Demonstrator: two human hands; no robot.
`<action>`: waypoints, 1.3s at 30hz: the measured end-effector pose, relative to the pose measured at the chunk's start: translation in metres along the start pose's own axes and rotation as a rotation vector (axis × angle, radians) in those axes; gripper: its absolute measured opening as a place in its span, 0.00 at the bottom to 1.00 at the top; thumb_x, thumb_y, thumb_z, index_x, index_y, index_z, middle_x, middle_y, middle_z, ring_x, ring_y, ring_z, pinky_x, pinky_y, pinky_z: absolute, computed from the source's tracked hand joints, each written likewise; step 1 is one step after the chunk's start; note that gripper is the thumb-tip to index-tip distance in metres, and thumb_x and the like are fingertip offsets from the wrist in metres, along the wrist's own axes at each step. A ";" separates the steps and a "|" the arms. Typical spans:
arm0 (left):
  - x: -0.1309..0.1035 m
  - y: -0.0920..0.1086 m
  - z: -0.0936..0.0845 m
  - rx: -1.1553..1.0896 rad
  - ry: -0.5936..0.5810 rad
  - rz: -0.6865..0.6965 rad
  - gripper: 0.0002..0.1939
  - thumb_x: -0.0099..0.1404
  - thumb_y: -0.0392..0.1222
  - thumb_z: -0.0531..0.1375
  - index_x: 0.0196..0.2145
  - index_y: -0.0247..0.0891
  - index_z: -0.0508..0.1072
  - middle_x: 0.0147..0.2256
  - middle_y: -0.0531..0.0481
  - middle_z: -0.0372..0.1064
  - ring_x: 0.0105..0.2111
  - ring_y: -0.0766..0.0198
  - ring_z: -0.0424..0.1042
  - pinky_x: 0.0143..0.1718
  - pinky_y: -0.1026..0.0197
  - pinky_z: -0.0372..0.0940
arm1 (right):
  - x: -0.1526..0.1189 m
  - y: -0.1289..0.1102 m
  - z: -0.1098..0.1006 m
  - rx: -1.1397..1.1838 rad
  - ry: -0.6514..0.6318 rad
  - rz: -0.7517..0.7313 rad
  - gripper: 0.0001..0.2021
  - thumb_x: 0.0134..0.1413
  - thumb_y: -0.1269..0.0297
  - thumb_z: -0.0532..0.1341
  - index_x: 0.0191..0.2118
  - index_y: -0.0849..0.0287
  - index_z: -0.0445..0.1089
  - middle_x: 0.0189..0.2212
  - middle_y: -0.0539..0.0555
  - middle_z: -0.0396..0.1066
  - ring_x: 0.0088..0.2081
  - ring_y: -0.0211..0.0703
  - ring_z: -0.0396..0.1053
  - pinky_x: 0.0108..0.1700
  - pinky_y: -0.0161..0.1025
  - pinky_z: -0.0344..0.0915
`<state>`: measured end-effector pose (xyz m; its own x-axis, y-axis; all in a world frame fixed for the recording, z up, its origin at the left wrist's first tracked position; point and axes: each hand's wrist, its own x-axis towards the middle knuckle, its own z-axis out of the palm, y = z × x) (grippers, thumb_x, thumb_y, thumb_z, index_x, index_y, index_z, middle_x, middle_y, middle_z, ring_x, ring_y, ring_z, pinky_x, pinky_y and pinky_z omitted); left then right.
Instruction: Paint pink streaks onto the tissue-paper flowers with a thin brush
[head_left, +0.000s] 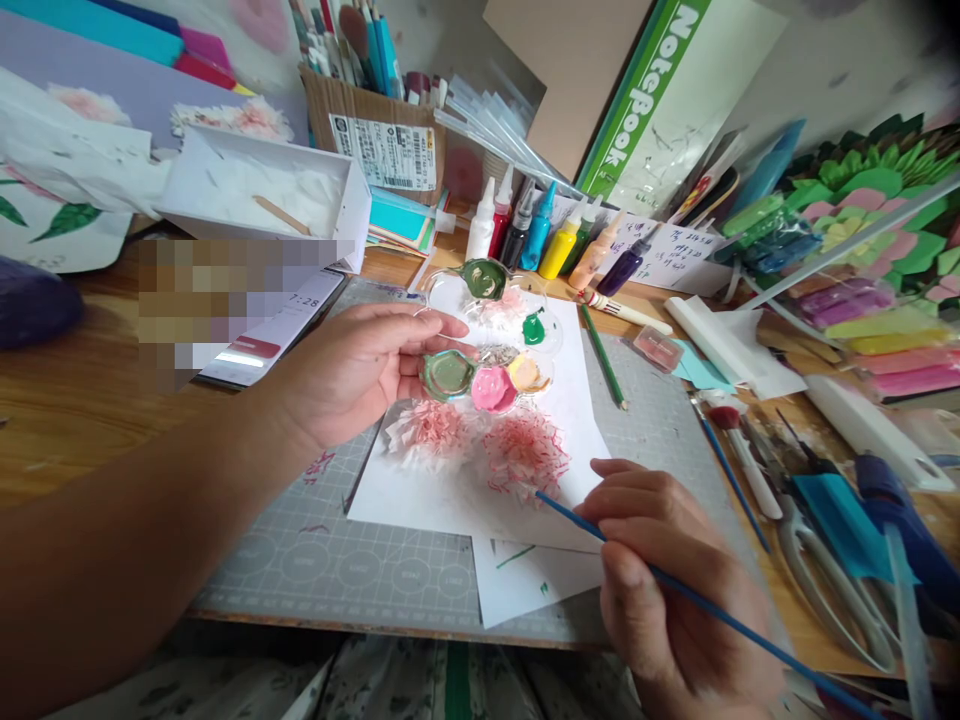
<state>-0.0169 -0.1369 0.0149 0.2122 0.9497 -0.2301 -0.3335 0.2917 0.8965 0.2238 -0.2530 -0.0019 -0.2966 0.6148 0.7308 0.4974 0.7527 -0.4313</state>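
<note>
My left hand [375,360] grips the left edge of a clear paint palette [551,330], holding it above the white paper. Its round wells hold olive green, bright green, pink and pale orange paint. A slim blue paintbrush [705,600] is pinched in my right hand [667,570], its tip pointing at the lower edge of a paper flower [529,450] with red-edged petals. To the left of that flower lies a paler pink-and-white paper flower [431,432]. Through the palette a further pinkish flower shows. Both flowers rest on the white paper [420,500].
A grey cutting mat [300,560] lies under the paper. Paint bottles [559,240] stand in a row behind. A green pencil [604,355] lies right of the paper, with scissors [825,590] farther right. A white box [262,190] and a phone [262,345] are at left.
</note>
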 end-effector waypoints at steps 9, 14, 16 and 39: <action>0.000 -0.001 0.001 0.015 0.025 0.002 0.06 0.61 0.38 0.65 0.32 0.33 0.81 0.31 0.43 0.80 0.32 0.60 0.77 0.32 0.60 0.71 | 0.007 -0.001 0.002 -0.013 -0.060 -0.023 0.11 0.58 0.78 0.58 0.44 0.58 0.67 0.32 0.53 0.74 0.36 0.44 0.75 0.43 0.48 0.76; -0.001 0.000 0.000 0.015 0.020 -0.007 0.06 0.62 0.38 0.65 0.33 0.34 0.81 0.32 0.42 0.81 0.32 0.59 0.78 0.32 0.59 0.71 | 0.007 -0.001 0.004 0.003 -0.033 -0.030 0.12 0.56 0.80 0.58 0.43 0.60 0.67 0.32 0.53 0.73 0.35 0.42 0.74 0.43 0.46 0.75; -0.001 0.000 -0.001 0.019 0.019 -0.003 0.06 0.62 0.38 0.65 0.33 0.34 0.81 0.32 0.42 0.81 0.32 0.59 0.78 0.32 0.59 0.71 | 0.006 -0.001 0.004 -0.003 -0.015 -0.019 0.12 0.55 0.80 0.58 0.43 0.60 0.67 0.32 0.53 0.73 0.36 0.42 0.74 0.44 0.45 0.74; -0.001 0.001 -0.001 0.025 0.014 -0.027 0.06 0.61 0.40 0.66 0.33 0.34 0.82 0.32 0.43 0.81 0.32 0.60 0.77 0.33 0.60 0.70 | -0.001 0.002 0.004 0.042 0.074 0.008 0.12 0.54 0.80 0.58 0.43 0.60 0.68 0.31 0.51 0.73 0.33 0.42 0.73 0.43 0.51 0.76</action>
<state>-0.0182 -0.1377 0.0160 0.2075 0.9430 -0.2600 -0.3051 0.3149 0.8987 0.2219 -0.2514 -0.0050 -0.2310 0.6033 0.7633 0.4650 0.7576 -0.4581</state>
